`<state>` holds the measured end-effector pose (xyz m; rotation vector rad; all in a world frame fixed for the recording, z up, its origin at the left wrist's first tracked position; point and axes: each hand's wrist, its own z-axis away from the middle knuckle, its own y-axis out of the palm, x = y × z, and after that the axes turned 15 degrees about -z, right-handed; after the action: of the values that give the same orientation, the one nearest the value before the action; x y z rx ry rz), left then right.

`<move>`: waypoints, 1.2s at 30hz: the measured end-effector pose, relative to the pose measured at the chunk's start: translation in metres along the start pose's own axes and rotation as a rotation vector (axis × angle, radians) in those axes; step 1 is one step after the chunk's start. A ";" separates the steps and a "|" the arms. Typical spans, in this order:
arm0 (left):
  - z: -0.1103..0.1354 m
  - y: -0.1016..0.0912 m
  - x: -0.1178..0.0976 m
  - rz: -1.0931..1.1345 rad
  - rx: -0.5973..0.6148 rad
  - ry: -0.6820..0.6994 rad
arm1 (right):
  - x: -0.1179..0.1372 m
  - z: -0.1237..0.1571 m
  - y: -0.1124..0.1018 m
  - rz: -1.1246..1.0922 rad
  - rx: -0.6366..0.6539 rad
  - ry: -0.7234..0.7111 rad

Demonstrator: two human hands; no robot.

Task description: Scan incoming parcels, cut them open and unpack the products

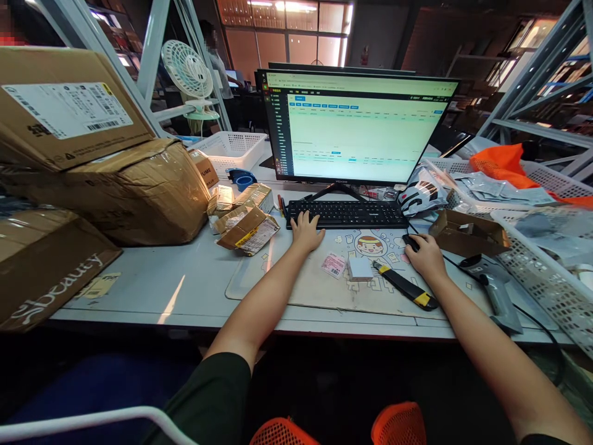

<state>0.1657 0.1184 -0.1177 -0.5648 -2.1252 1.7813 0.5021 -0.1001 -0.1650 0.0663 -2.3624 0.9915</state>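
My left hand (pixel 306 232) rests on the left end of the black keyboard (pixel 356 214), its fingers spread over the keys. Under my right hand (pixel 426 256) is a black computer mouse (pixel 410 242), with the fingers curved over it. Behind the keyboard stands a monitor (pixel 356 130) showing a page with blue buttons and rows of text too small to read. On the desk mat (pixel 301 290) between my arms lie a small white box (pixel 360 269), a printed label (pixel 334 264) and a black and yellow utility knife (pixel 405 286).
Large cardboard boxes (pixel 139 191) are stacked at the left. Small opened cartons (pixel 248 228) lie beside the keyboard, near a blue tape roll (pixel 243 180). A barcode scanner (pixel 495 290), an open brown box (pixel 469 233) and a white basket (pixel 551 278) of bags crowd the right.
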 end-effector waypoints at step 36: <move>0.000 -0.002 -0.001 -0.018 -0.016 -0.028 | -0.001 -0.001 0.000 0.015 -0.006 -0.032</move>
<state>0.1661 0.1175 -0.1157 -0.5264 -2.1583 1.7744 0.5034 -0.0994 -0.1648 0.0629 -2.3976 0.9973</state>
